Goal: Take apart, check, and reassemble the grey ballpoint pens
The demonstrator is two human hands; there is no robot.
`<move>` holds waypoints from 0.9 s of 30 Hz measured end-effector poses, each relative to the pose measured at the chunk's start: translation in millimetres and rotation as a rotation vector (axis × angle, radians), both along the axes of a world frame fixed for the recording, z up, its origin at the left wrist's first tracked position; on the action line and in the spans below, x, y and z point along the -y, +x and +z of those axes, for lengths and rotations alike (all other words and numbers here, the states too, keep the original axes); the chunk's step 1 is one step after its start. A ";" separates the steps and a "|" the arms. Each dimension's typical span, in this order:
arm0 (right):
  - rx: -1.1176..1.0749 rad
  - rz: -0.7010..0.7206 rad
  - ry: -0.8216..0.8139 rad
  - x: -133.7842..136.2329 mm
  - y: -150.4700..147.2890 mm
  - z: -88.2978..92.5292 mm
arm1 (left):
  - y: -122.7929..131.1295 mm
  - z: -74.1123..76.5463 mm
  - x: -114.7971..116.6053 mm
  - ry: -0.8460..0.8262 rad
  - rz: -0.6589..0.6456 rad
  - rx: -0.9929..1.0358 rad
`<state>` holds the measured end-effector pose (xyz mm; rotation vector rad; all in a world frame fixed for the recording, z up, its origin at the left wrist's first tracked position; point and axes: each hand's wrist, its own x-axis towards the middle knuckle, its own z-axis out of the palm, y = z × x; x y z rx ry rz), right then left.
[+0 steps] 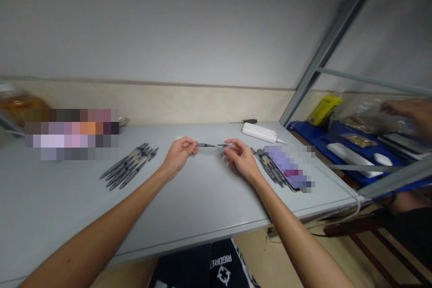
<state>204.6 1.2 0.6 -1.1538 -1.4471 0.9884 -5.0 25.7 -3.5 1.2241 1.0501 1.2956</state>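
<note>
Above the middle of the table, my left hand [182, 153] pinches one end of a grey pen [202, 145]. From that end a thin refill-like rod reaches across toward my right hand [239, 157]. The fingers of my right hand are closed round a darker part at the rod's other end, and they partly hide it. Several grey pens [130, 166] lie in a pile to the left of my left hand. A second group of similar pens [272, 168] lies just right of my right hand, beside a blurred-out phone-like object [286, 168].
Behind my right hand lie a white power strip [259, 132] with a cable and a screwdriver [248, 121]. Blurred-out items [70, 135] stand at the back left. Beyond the metal frame [332, 38], another person's hand [408, 112] hovers over a blue surface [303, 132] with bags.
</note>
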 end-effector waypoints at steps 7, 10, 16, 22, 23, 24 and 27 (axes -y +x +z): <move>0.166 -0.004 -0.046 1.1 2.0 0.6 | 0.3 -1.1 0.1 0.002 -0.018 -0.008; 0.115 -0.014 0.025 1.6 1.5 1.3 | 0.3 -2.6 -0.9 0.011 -0.023 0.002; 0.149 0.089 0.030 3.8 -2.2 0.8 | -0.1 -7.2 -1.5 -0.023 -0.027 0.012; 0.097 0.047 -0.001 5.4 -2.5 3.7 | 2.9 -3.8 2.2 -0.042 -0.062 0.024; 0.062 0.054 0.014 4.9 -2.5 3.5 | 3.1 -2.6 2.5 -0.050 -0.053 0.037; 0.028 0.060 0.030 4.3 -2.5 3.1 | 3.1 -1.4 2.7 -0.062 -0.044 0.053; -0.044 0.054 0.043 2.6 -2.6 1.7 | 3.5 0.9 3.5 -0.100 -0.024 0.089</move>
